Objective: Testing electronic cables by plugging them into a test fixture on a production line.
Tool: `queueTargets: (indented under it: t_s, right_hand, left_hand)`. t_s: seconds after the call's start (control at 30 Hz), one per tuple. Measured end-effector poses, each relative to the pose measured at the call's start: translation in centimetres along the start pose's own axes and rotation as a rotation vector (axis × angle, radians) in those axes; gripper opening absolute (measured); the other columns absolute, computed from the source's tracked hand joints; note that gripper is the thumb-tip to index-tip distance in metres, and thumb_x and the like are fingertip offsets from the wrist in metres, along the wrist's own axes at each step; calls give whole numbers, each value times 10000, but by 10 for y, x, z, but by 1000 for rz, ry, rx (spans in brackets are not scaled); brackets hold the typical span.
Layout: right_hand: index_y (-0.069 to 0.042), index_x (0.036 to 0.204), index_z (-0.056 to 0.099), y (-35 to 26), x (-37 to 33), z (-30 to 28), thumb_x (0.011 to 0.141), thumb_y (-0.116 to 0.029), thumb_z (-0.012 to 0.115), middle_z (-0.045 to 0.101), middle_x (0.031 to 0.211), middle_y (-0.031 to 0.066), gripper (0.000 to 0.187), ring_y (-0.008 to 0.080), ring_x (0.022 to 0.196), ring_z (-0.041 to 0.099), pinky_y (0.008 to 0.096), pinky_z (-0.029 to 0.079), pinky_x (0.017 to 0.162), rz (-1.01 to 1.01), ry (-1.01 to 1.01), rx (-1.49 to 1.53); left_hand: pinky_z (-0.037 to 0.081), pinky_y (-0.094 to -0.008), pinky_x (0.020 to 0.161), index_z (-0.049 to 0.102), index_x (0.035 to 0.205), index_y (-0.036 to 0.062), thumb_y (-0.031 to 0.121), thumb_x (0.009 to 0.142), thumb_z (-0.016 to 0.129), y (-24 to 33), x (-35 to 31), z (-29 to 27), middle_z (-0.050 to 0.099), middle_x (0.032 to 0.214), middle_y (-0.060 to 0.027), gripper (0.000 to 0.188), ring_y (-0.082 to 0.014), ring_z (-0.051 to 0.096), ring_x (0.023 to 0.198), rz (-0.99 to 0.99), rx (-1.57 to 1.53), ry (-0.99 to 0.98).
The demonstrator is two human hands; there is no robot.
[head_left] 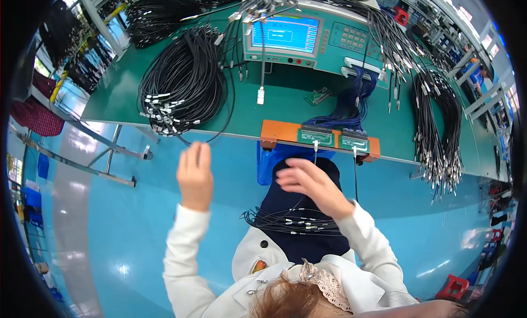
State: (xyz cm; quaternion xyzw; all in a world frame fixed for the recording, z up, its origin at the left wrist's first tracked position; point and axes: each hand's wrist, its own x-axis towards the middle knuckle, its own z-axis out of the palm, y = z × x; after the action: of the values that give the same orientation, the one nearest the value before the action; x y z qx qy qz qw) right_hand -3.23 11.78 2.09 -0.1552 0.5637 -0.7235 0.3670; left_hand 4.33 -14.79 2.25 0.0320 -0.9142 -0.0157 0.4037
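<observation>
At the table's front edge my left hand (pixel 195 176) is raised, its fingers pressed together at a loop of black cable (pixel 226 128) hanging from the large coiled bundle (pixel 186 79). Their tips look closed on that loop, though the grip is partly hidden. My right hand (pixel 314 187) is over my lap with fingers stretched out, slightly blurred, holding nothing. Just beyond it, two green connector boards (pixel 315 135) sit on an orange fixture (pixel 273 129), with white-plugged cables hanging from them. Several black cables with white connectors (pixel 293 222) lie across my dark-clothed lap.
A tester with a lit blue screen (pixel 285 33) stands at the back of the green table (pixel 118 101). Blue-purple wires (pixel 351 101) run from it to the fixture. More cable bundles (pixel 439 120) drape over the right edge. A red stool (pixel 453 288) stands at lower right.
</observation>
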Motion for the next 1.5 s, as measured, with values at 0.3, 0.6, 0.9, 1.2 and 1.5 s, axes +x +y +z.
queueTargets:
  t_s: [0.3,0.6,0.9,1.2,1.5]
  right_hand:
    - [9,1007,494,0,77,38,995,-224,376,547,669,58,261,135,571,507,345,478,746,99,-204,675]
    - [-1,1004,462,26,-62,42,1011,-189,312,579,669,79,241,122,536,512,400,446,931,138,-220,518]
    - [-4,681,513,1,-200,-104,1004,-301,322,616,631,176,478,170,327,475,296,451,366,-694,158,394]
    - [41,1174,493,-8,-108,-95,954,-231,427,660,922,111,357,86,428,472,220,438,437,32,670,-309]
    - [-5,787,577,34,-144,-95,916,-162,488,555,554,45,222,107,472,515,275,404,462,70,762,-467]
  left_hand:
    - [497,-386,755,517,1165,3,42,855,602,67,-47,-15,542,1136,-151,324,-286,546,980,-402,-412,188]
    - [313,-225,532,452,1160,-44,156,979,432,-112,7,6,397,718,-11,270,-86,344,589,-1265,-2299,-11]
    - [198,-226,440,459,932,2,137,994,350,-136,-39,-74,191,596,5,184,-88,194,451,-1112,-1931,228]
    - [361,-234,453,570,1148,-14,120,953,427,121,-38,16,669,966,-121,276,-85,453,484,-161,-741,-558]
    - [272,-247,459,552,762,6,115,938,446,192,-57,-19,445,574,-6,232,-58,377,517,-547,-936,-751]
